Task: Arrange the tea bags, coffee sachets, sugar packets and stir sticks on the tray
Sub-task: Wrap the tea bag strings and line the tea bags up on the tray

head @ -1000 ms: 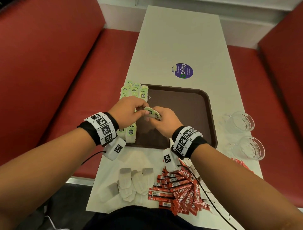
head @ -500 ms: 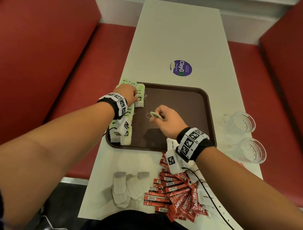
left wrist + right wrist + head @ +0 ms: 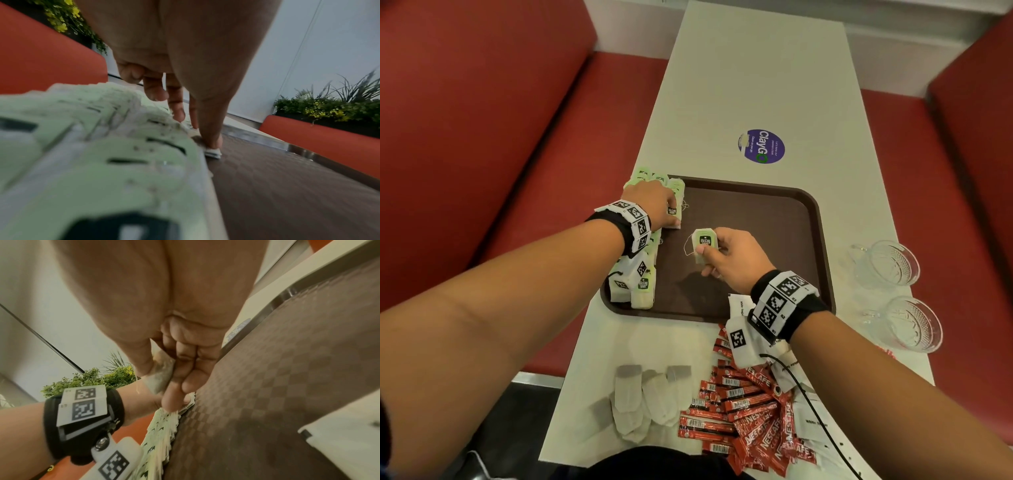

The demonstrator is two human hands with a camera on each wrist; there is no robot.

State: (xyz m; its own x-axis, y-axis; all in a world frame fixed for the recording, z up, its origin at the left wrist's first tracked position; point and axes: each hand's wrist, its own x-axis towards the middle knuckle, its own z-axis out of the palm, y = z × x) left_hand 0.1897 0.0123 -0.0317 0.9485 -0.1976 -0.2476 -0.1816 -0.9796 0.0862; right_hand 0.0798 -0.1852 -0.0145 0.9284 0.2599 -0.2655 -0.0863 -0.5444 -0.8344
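A brown tray point(image 3: 774, 222) lies on the white table point(image 3: 739, 85). Green-tagged tea bags point(image 3: 642, 286) stand in a row along the tray's left edge. My left hand point(image 3: 654, 205) rests on the far end of that row, its straight fingers point(image 3: 177, 105) pressing down on the tea bags point(image 3: 102, 146). My right hand point(image 3: 726, 253) hovers over the tray's middle and pinches one tea bag point(image 3: 703, 245) by thumb and fingers, its string hanging loose. In the right wrist view that tea bag point(image 3: 160, 378) sits between thumb and fingers, above the row of tea bags point(image 3: 162, 426).
Near the table's front edge lie plain white tea bags point(image 3: 647, 401), red coffee sachets point(image 3: 750, 418) and white sugar packets point(image 3: 815, 425). Two glass cups point(image 3: 887, 263) point(image 3: 907, 325) stand right of the tray. A purple sticker point(image 3: 763, 146) lies beyond it. Red benches flank the table.
My left hand left the tea bag held by both hands and moved to the far end of the row. My right hand kept that tea bag and turned its tag face up.
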